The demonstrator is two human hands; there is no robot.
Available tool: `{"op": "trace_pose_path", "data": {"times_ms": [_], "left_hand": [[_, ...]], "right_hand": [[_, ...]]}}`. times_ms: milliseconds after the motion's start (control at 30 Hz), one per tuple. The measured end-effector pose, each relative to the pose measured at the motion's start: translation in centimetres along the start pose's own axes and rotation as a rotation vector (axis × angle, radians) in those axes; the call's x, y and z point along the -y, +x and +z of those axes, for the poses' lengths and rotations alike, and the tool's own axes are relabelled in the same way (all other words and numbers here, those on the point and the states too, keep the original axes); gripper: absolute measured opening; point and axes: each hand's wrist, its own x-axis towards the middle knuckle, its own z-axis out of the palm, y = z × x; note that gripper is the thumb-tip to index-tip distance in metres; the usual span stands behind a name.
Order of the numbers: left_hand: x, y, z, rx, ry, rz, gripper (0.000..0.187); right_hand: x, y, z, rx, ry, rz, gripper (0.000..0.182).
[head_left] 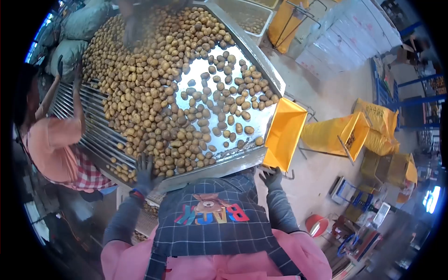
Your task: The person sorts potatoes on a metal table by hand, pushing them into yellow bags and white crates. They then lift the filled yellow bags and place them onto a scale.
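Note:
My left hand (145, 176), in a dark grey glove, rests at the near rim of the sorting table with its fingers spread against the potatoes (144, 100). The potatoes lie in a thick heap on the left and thin out across the shiny metal tabletop (189, 81). On the other side, my right hand (272, 179), also gloved, is beside the table's near right corner with its fingers apart. Just beyond it, an open yellow bag (281, 135) hangs below the table's outlet, its lower rim close to my fingertips.
A person in an orange shirt (53, 149) reaches over the roller bars (88, 112) at left. Another person's blurred hands are at the heap's far end. Full sacks (86, 21) stand behind. To the right are a second yellow bag (336, 135), a red bucket (316, 225) and wrapped white boxes (347, 39).

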Motion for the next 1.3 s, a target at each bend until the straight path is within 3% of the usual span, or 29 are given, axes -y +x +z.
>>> {"op": "trace_pose_path", "data": {"times_ms": [33,67,100,167,200,233,267,333,400,500,600,633,667,700,733,800,833,867,933,1000,1033,1067,1133,1200,1267,1300], "left_hand": [[-0.7,0.6,-1.0,0.101,0.022,-0.079,0.124],[-2.7,1.9,-1.0,0.158,0.058,-0.185,0.128],[-4.3,3.9,-1.4,0.145,0.086,-0.164,0.13],[-6.7,6.8,0.0,0.035,0.107,-0.065,0.132],[-7.8,8.7,1.2,-0.03,0.069,0.055,0.124],[-9.9,10.5,1.3,-0.003,0.039,0.079,0.114],[-14.0,12.7,-1.4,0.176,0.078,0.024,0.109],[-18.2,15.7,-0.6,0.044,-0.019,0.111,0.103],[-22.8,19.2,-1.2,0.135,0.047,0.152,0.112],[-27.7,21.7,-0.4,0.099,0.103,0.13,0.116],[-29.2,22.2,-0.6,0.182,-0.059,0.249,0.104],[-28.2,22.5,0.8,0.166,-0.23,0.48,0.098],[-27.2,22.7,1.5,0.148,-0.402,0.71,0.091],[-26.6,21.8,0.7,0.082,-0.441,0.794,0.082],[-25.1,20.7,1.0,0.092,-0.435,0.794,0.082],[-20.9,18.1,1.3,-0.025,-0.344,0.489,0.083],[-19.1,16.2,0.4,-0.071,-0.273,0.418,0.086],[-17.6,14.2,-0.9,-0.121,-0.2,0.347,0.089],[-14.8,10.7,-1.6,-0.04,-0.14,0.173,0.095],[-12.2,7.8,-1.3,0.117,0.028,0.033,0.103],[-11.4,7.1,-1.0,0.248,0.174,-0.048,0.109],[-11.2,7.4,-0.6,0.263,0.182,-0.043,0.109],[-12.4,9.0,0.8,0.143,-0.087,0.113,0.113],[-14.9,12.2,0.4,0.279,-0.038,0.173,0.117],[-18.9,15.2,-0.2,0.193,0.052,0.401,0.12],[-21.0,16.5,0.2,0.206,0.046,0.406,0.12]], "right_hand": [[-0.4,1.4,0.2,0.105,0.083,0.032,0.051],[-1.0,2.7,0.1,0.071,0.104,0.033,0.046],[-2.4,4.8,-1.3,0.237,-0.054,-0.202,0.04],[-2.5,5.7,-1.4,0.238,0.055,-0.155,0.03],[-2.4,5.9,-2.1,0.227,0.058,-0.159,0.03],[-2.5,6.6,-3.0,0.289,-0.305,-0.296,0.03],[-2.2,6.1,-3.1,0.331,-0.448,-0.333,0.032],[-1.5,4.8,-3.3,0.405,-0.727,-0.429,0.035],[-0.3,4.1,-2.3,0.22,0.245,0.21,0.042],[0.4,4.2,-1.9,0.185,0.232,0.22,0.046],[0.0,4.9,-3.4,0.204,0.252,0.268,0.046],[-0.9,6.8,-5.3,0.415,-0.061,0.127,0.046],[-0.4,6.5,-5.6,0.481,-0.375,0.003,0.044],[0.0,6.2,-5.9,0.518,-0.732,-0.154,0.041],[0.4,5.8,-6.2,0.524,-1.035,-0.314,0.039],[2.7,3.2,-5.6,0.601,-2.103,-0.635,0.033],[2.3,3.9,-5.9,0.577,-2.288,-0.769,0.03],[2.2,4.1,-5.7,0.589,-2.283,-0.768,0.03],[2.1,4.3,-4.8,0.567,-2.04,-1.034,0.03],[2.9,4.2,-2.8,0.604,-2.092,-1.01,0.028],[3.7,3.1,-1.3,0.613,-2.096,-0.797,0.029],[3.7,2.5,-0.6,0.613,-2.088,-0.585,0.03],[-0.1,7.4,-5.4,0.665,-1.419,-0.417,0.034],[-0.9,7.0,-6.5,0.727,-1.3,-0.456,0.039],[-1.4,6.5,-6.7,0.745,-1.24,-0.464,0.043],[-1.5,6.2,-6.1,0.698,-1.0,-0.224,0.042]]}}
